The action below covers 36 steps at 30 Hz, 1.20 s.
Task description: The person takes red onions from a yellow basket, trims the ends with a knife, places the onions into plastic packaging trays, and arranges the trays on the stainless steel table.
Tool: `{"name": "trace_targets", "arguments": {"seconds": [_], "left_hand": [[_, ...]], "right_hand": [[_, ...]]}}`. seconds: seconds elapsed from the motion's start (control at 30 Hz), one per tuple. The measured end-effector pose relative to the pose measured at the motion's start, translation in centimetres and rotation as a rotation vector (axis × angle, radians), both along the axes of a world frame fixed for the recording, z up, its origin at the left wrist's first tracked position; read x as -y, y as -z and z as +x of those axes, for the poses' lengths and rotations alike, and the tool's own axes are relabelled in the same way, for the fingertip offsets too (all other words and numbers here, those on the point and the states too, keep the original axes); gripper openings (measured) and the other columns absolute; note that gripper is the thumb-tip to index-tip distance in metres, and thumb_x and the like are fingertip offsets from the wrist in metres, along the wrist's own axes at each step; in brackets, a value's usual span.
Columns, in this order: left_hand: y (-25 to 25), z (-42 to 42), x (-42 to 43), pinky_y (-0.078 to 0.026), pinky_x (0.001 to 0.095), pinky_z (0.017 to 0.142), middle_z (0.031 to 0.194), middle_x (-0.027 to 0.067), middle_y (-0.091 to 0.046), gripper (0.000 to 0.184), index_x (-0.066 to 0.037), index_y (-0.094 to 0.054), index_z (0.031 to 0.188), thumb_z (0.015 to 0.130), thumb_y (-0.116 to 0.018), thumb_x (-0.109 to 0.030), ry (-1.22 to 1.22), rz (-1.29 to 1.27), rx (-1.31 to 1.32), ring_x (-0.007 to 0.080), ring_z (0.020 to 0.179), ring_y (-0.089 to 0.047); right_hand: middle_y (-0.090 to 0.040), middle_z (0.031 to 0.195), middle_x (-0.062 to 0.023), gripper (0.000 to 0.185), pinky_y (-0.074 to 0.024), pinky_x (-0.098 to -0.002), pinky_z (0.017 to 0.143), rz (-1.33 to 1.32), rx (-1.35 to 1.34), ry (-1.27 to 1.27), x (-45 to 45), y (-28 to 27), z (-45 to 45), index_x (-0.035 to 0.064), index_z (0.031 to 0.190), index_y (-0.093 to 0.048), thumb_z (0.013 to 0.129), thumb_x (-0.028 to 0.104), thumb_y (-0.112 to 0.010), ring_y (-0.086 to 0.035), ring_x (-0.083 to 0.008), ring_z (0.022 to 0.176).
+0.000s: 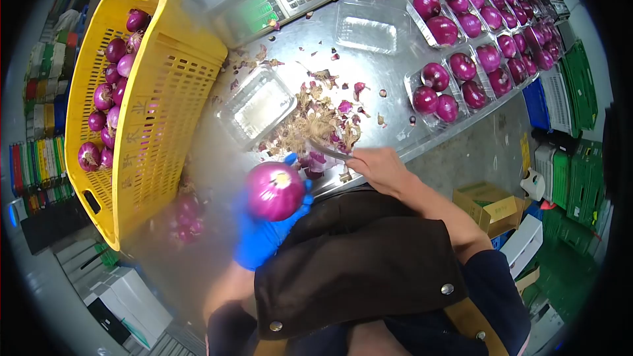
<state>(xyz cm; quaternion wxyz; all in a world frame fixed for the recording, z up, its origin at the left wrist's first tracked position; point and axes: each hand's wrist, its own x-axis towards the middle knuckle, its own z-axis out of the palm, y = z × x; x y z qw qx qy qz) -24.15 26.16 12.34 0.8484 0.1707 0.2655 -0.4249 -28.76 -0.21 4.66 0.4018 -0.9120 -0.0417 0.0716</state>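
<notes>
My left hand (267, 231), in a blue glove, is closed around a large red onion (275, 191) with its pale cut end facing up. Bare, my right hand (379, 166) grips a knife (330, 151) whose blade points left over the scraps. Under the blade lies a pile of onion skins and root trimmings (316, 115) on the metal table (376, 135). Just beyond the onion is a clear plastic tray (257, 107) with nothing in it. The knife's handle is mostly hidden by my fingers.
A tall yellow crate (168, 92) of red onions stands at the left. Packed onion trays (461, 86) fill the far right. At the back are a digital scale (283, 0) and another clear tray (369, 26). A cardboard box (488, 206) is on the floor at right.
</notes>
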Motion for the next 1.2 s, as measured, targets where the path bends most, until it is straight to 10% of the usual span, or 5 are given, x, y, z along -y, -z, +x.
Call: {"name": "trace_targets", "arguments": {"seconds": [0.43,0.47,0.53,0.77,1.2], "left_hand": [[1.3,3.1,0.7,-0.039,0.0524,0.11,0.142,0.0217,-0.044,0.099,-0.007,-0.02,0.152,0.067,-0.071,-0.011,-0.046,0.235,0.238,0.0431,0.128,-0.046],[0.3,3.8,1.4,-0.041,0.0423,0.11,0.139,0.0169,-0.047,0.101,-0.002,-0.021,0.151,0.065,-0.073,-0.011,-0.04,0.278,0.279,0.0294,0.128,-0.049],[-0.2,5.1,2.2,-0.041,0.042,0.11,0.138,0.016,-0.047,0.103,-0.003,-0.02,0.152,0.064,-0.073,-0.011,-0.066,0.301,0.342,0.0291,0.126,-0.05],[0.4,10.5,5.2,-0.045,0.0381,0.105,0.132,0.0097,-0.049,0.108,-0.004,-0.024,0.151,0.063,-0.084,-0.024,-0.157,0.462,0.549,0.0239,0.121,-0.052],[2.1,17.8,10.2,-0.045,0.0367,0.102,0.134,0.0097,-0.048,0.104,-0.006,-0.03,0.149,0.063,-0.084,-0.024,-0.019,0.733,0.737,0.0229,0.12,-0.05]], "right_hand": [[-0.067,0.088,-0.0173,0.041,-0.0512,-0.0388,0.076,0.264,-0.07,0.238,1.2,-3.5,9.3,0.0003,0.097,-0.063,0.078,0.034,-0.077,-0.067,-0.0324,0.083],[-0.067,0.092,-0.0171,0.042,-0.051,-0.038,0.08,0.308,-0.004,0.298,2.0,-4.1,11.6,0.0003,0.101,-0.063,0.077,0.031,-0.078,-0.067,-0.0321,0.088],[-0.068,0.103,-0.0117,0.052,-0.0512,-0.0313,0.076,0.217,0.274,0.356,3.4,-3.6,16.7,0.0023,0.116,-0.06,0.074,0.025,-0.081,-0.066,-0.0217,0.084],[-0.045,0.138,-0.0237,0.094,-0.0381,-0.0402,0.108,0.219,0.421,0.369,2.8,-3.4,34.4,0.0031,0.14,-0.037,0.066,0.034,-0.085,-0.045,-0.0363,0.128],[-0.066,0.108,-0.0221,0.09,-0.052,-0.0419,0.087,0.262,0.338,0.339,4.9,-2.5,40.4,0.0047,0.129,-0.048,0.054,0.039,-0.085,-0.066,-0.0383,0.095]]}}
